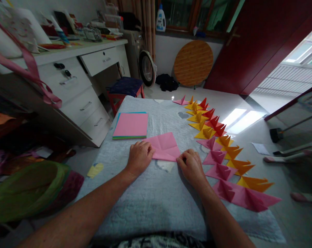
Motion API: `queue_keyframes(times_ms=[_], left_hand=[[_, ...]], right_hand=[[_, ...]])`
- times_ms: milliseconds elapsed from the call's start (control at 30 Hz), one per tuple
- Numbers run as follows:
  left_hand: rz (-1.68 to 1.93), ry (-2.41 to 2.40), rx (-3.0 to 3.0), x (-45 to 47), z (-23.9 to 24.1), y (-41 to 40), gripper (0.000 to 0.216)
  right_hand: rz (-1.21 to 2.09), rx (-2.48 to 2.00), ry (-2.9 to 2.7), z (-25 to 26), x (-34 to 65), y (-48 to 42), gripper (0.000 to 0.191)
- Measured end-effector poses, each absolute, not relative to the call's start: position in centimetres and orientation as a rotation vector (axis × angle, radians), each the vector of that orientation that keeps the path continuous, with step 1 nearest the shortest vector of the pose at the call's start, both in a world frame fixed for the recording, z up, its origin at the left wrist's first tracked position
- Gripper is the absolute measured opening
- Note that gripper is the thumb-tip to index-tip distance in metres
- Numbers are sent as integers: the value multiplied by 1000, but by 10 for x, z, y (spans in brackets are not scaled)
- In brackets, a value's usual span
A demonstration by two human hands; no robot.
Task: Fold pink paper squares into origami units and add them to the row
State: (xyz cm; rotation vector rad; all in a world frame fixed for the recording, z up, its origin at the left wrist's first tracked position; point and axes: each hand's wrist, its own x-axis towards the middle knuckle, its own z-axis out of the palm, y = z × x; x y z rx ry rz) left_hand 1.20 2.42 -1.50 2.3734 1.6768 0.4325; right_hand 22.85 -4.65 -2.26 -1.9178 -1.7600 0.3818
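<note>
A creased sheet of pink origami paper [164,146] lies between my hands on the cloth-covered table. My left hand [140,155] is closed on its left corner, fingers curled together. At the paper's lower right corner, my right hand [190,164] pinches the edge between thumb and fingers. Fold lines cross the middle of the sheet. Just beyond my left hand rests a square stack of coloured paper [131,124], pink on top with blue and green edges showing. Folded paper cranes [221,171] in pink, yellow, orange and red stand in rows to the right.
The table bears a pale blue quilted cloth [151,199]. A stool [125,86] stands beyond its far left corner. White drawers [78,93] line the left side, with a green-rimmed bin [29,189] nearer me. A round wooden tabletop [194,63] leans against the far wall.
</note>
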Motion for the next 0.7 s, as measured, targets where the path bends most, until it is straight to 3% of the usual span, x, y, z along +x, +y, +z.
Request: queue_keyframes(times_ms=[700], left_hand=[[440, 1722, 2337, 11, -17, 25, 19]], right_hand=[[386, -1908, -1731, -21, 228, -47, 21]])
